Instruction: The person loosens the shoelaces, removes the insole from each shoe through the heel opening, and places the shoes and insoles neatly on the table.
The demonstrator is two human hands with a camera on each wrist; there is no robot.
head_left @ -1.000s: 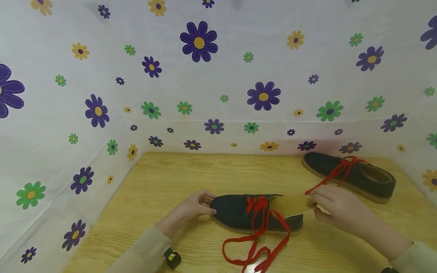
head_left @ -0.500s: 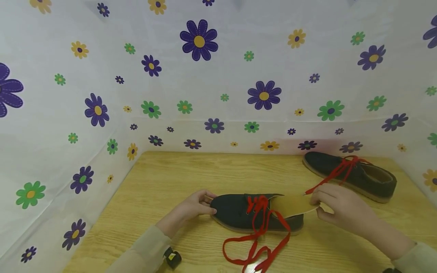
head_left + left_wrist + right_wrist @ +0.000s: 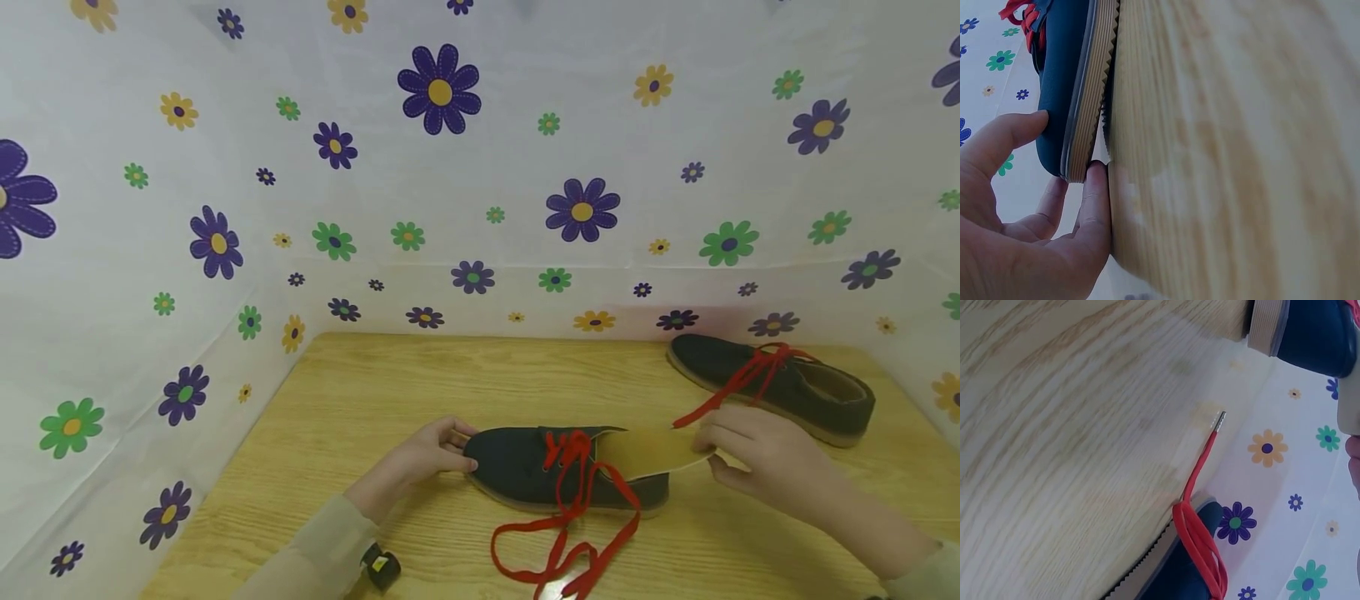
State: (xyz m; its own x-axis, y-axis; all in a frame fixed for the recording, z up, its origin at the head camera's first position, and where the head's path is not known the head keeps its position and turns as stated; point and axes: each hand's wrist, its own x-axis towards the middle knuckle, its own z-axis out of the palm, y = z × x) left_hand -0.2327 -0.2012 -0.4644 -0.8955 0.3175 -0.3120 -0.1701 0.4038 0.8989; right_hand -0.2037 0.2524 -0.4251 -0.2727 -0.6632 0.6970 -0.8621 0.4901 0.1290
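Note:
A dark blue shoe (image 3: 510,467) with loosened red laces (image 3: 577,500) lies sideways on the table, toe to the left. My left hand (image 3: 427,454) holds its toe. In the left wrist view the thumb (image 3: 1016,134) presses the upper while fingers (image 3: 1094,212) sit at the sole's front edge. A yellowish insole (image 3: 652,452) slants out of the shoe's opening past the heel; its front part is hidden inside. With thumb and fingers, my right hand (image 3: 750,450) pinches the insole's rear end. The right wrist view catches the insole end (image 3: 1349,412) beside the shoe's heel.
Behind my right hand stands a second dark blue shoe (image 3: 825,400) with red laces, one lace end (image 3: 697,410) trailing toward the first shoe. A white flowered cloth (image 3: 480,167) walls the wooden table (image 3: 420,375) at the back and sides.
My right hand has drawn the insole slightly to the right, so more of it shows beyond the heel. My left hand and the shoe have stayed in place.

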